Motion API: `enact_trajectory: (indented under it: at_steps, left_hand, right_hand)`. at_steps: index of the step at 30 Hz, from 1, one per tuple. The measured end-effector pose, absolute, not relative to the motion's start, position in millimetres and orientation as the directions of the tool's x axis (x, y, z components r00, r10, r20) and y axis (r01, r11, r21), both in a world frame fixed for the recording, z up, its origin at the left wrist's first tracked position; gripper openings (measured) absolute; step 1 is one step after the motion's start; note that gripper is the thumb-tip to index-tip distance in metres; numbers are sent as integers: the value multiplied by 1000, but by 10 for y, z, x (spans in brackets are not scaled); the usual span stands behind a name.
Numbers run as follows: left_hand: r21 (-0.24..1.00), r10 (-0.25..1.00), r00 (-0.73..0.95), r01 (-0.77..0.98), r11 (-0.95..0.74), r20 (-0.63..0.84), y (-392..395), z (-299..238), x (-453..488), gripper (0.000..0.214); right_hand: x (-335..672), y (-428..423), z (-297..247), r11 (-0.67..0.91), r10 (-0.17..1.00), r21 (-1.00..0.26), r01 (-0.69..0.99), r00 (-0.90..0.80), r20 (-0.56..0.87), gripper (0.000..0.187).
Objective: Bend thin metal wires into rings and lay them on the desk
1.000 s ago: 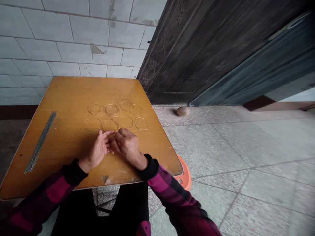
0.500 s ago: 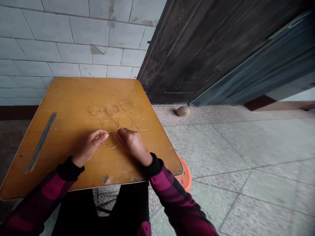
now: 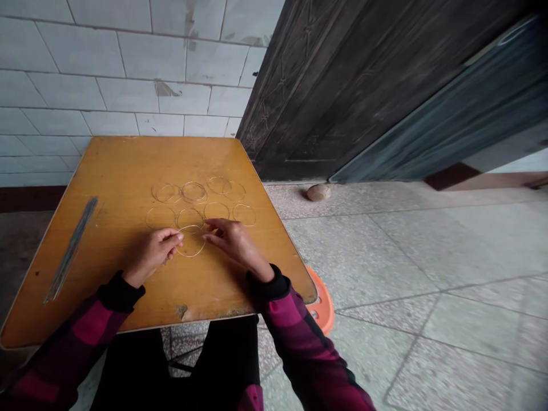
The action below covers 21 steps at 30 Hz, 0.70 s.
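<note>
A thin wire ring (image 3: 191, 256) is pinched at its left side by my left hand (image 3: 156, 251), thumb and forefinger closed on it. My right hand (image 3: 233, 240) is at the ring's right edge with thumb and forefinger apart; nothing shows gripped between them. Beyond both hands, several more wire rings (image 3: 216, 203) lie in two rough rows on the wooden table (image 3: 128, 165), some overlapping. A bundle of straight metal wires (image 3: 72, 248) rests toward the table's left edge, apart from my left hand.
A white tiled wall (image 3: 128, 94) borders the table's far edge, with a dark carved door (image 3: 317, 114) to its right. An orange stool (image 3: 323, 299) pokes out under the table's right corner. On the floor by the door sits a rounded stone (image 3: 319, 193).
The ring between my hands has come into fuller view, turned to face upward. My right hand has shifted slightly right and its fingers have opened. My left hand has moved slightly left.
</note>
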<state>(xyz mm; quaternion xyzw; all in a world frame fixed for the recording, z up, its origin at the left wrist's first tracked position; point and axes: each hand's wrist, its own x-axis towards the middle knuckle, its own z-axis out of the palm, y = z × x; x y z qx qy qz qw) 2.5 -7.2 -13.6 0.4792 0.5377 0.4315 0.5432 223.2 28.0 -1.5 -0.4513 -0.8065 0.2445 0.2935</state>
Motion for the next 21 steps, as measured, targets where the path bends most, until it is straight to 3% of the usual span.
enact_trajectory:
  at_steps: [9, 15, 21]
  left_hand:
    - [977, 960, -282, 205, 53, 7, 215, -101, -457, 18]
    - [941, 946, -325, 325, 95, 16, 378, -246, -524, 15]
    - [932, 932, -362, 333, 140, -10, 399, -255, -551, 8]
  right_hand:
    - [2262, 309, -51, 528, 849, -586, 615, -398, 347, 21]
    - [2252, 298, -75, 546, 837, -554, 628, -430, 338, 18]
    - [2251, 304, -81, 551, 834, -540, 636, -445, 326, 18]
